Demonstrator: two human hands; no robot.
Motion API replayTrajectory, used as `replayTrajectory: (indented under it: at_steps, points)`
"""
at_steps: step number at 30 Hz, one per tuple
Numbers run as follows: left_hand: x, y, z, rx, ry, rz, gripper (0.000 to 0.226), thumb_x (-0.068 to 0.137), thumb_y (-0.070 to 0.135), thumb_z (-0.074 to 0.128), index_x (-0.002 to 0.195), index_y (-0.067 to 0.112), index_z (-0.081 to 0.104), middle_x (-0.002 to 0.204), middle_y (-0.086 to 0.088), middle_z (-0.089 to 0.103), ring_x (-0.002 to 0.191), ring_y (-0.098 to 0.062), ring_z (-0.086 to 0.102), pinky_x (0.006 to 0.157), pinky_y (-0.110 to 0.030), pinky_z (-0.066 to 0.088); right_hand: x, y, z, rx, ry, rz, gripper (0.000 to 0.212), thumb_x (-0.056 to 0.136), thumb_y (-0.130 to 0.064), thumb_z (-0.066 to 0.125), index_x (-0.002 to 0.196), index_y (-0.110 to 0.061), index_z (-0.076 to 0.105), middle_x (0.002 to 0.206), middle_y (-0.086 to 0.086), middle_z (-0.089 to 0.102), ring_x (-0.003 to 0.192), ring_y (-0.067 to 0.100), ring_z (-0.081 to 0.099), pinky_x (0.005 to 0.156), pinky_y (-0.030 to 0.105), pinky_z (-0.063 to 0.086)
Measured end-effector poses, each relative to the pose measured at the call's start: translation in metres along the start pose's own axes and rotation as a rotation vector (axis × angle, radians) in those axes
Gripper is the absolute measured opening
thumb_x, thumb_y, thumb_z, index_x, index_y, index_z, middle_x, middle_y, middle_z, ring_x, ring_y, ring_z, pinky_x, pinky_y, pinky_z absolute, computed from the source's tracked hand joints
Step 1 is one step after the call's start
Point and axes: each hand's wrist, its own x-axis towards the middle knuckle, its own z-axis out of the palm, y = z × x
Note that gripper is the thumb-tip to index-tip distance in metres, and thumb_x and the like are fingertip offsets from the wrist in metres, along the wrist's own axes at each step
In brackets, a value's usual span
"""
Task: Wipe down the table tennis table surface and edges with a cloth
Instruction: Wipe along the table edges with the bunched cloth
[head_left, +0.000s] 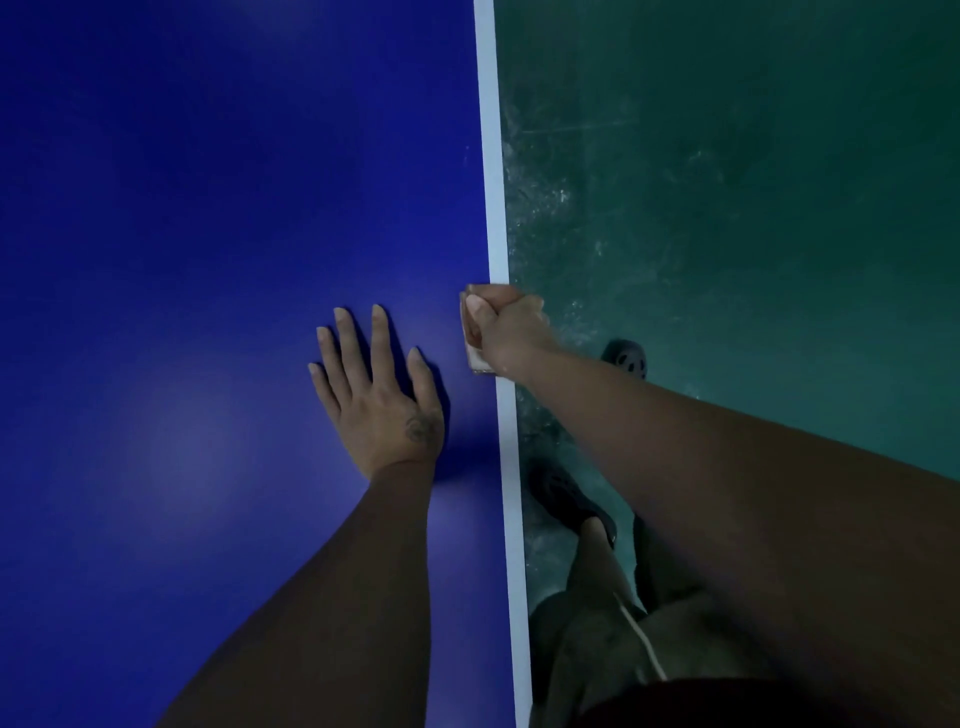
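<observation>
The blue table tennis table (208, 234) fills the left of the head view. Its white edge line (493, 182) runs from top to bottom near the middle. My right hand (511, 327) grips a small pale cloth (474, 353) wrapped over that edge, thumb on top and fingers curled round the side. My left hand (376, 389) lies flat on the blue surface just left of the edge, fingers spread and straight. Most of the cloth is hidden under my right hand.
A scuffed dark green floor (753, 208) lies to the right of the table. My own legs and dark shoes (626, 358) stand close beside the edge at the lower right.
</observation>
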Motion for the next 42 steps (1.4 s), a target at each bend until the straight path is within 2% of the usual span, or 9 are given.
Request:
replayTrajectory:
  at_steps: [4,8,11,15,20,27,33,38,42]
  points:
    - [-0.001,0.002,-0.002,-0.028,-0.009,0.007,0.058,0.114,0.040,0.048,0.169,0.023,0.040,0.180,-0.008,0.025,0.169,-0.031,0.017,0.134,-0.060,0.017,0.014,-0.003,0.001,-0.027,-0.040,0.008,0.054,0.107,-0.041,0.064,0.138,-0.003,0.040,0.149,0.012,0.049,0.110,0.031,0.059,0.028,0.010,0.031]
    - [0.026,0.008,-0.006,-0.149,0.004,0.030,0.053,0.112,0.029,0.057,0.161,0.012,0.052,0.174,-0.013,0.038,0.165,-0.034,0.028,0.132,-0.061,0.024,0.029,-0.004,0.003,-0.052,-0.070,-0.037,0.054,0.106,-0.046,0.062,0.133,-0.009,0.034,0.142,0.015,0.051,0.113,0.033,0.064,0.035,0.012,0.038]
    - [0.087,0.036,-0.003,-0.220,0.029,0.054,0.051,0.113,0.024,0.056,0.161,0.009,0.050,0.172,-0.012,0.041,0.164,-0.032,0.031,0.134,-0.055,0.024,0.038,-0.011,0.005,-0.123,-0.063,-0.053,0.070,0.103,-0.053,0.062,0.145,-0.008,0.029,0.144,0.014,0.050,0.126,0.036,0.061,0.056,0.021,0.044]
    - [0.182,0.085,0.011,-0.322,0.084,-0.042,0.049,0.114,0.029,0.051,0.161,0.013,0.051,0.174,-0.009,0.039,0.165,-0.027,0.029,0.136,-0.046,0.019,0.052,-0.023,0.004,-0.071,-0.077,-0.067,0.081,0.101,-0.051,0.067,0.150,-0.004,0.023,0.152,0.019,0.038,0.137,0.040,0.051,0.104,0.055,0.056]
    - [0.232,0.106,0.028,-0.120,0.035,-0.101,0.055,0.116,0.043,0.037,0.168,0.027,0.042,0.180,-0.003,0.025,0.169,-0.023,0.015,0.137,-0.043,0.006,0.063,-0.047,0.000,-0.068,-0.058,-0.114,0.069,0.102,-0.045,0.069,0.143,-0.004,0.031,0.151,0.016,0.036,0.140,0.034,0.046,0.080,0.032,0.050]
    - [0.229,0.110,0.029,-0.064,0.047,-0.100,0.056,0.114,0.047,0.037,0.168,0.030,0.042,0.180,-0.003,0.026,0.169,-0.024,0.016,0.137,-0.047,0.010,0.080,-0.085,-0.006,-0.131,-0.045,-0.136,0.074,0.104,-0.050,0.064,0.146,0.000,0.030,0.152,0.020,0.038,0.141,0.037,0.046,0.112,0.046,0.047]
    - [0.232,0.110,0.034,-0.065,0.063,-0.102,0.055,0.114,0.044,0.042,0.167,0.028,0.045,0.179,-0.005,0.028,0.169,-0.025,0.018,0.137,-0.048,0.012,0.100,-0.137,-0.008,-0.062,-0.033,-0.093,0.075,0.103,-0.049,0.066,0.147,-0.001,0.029,0.155,0.020,0.037,0.138,0.040,0.051,0.105,0.051,0.056]
    - [0.234,0.110,0.036,-0.067,0.064,-0.107,0.055,0.114,0.042,0.044,0.166,0.027,0.046,0.179,-0.005,0.029,0.168,-0.026,0.018,0.137,-0.049,0.013,0.118,-0.180,-0.015,-0.025,-0.051,-0.120,0.069,0.104,-0.048,0.065,0.149,-0.003,0.038,0.147,0.013,0.050,0.120,0.028,0.061,0.047,0.014,0.048]
    - [0.233,0.110,0.034,-0.075,0.043,-0.114,0.056,0.114,0.045,0.047,0.167,0.026,0.045,0.180,-0.005,0.027,0.169,-0.025,0.017,0.137,-0.050,0.012,0.132,-0.211,-0.019,0.094,-0.064,-0.119,0.059,0.105,-0.039,0.068,0.147,-0.001,0.049,0.142,0.017,0.059,0.119,0.034,0.067,0.036,0.014,0.043]
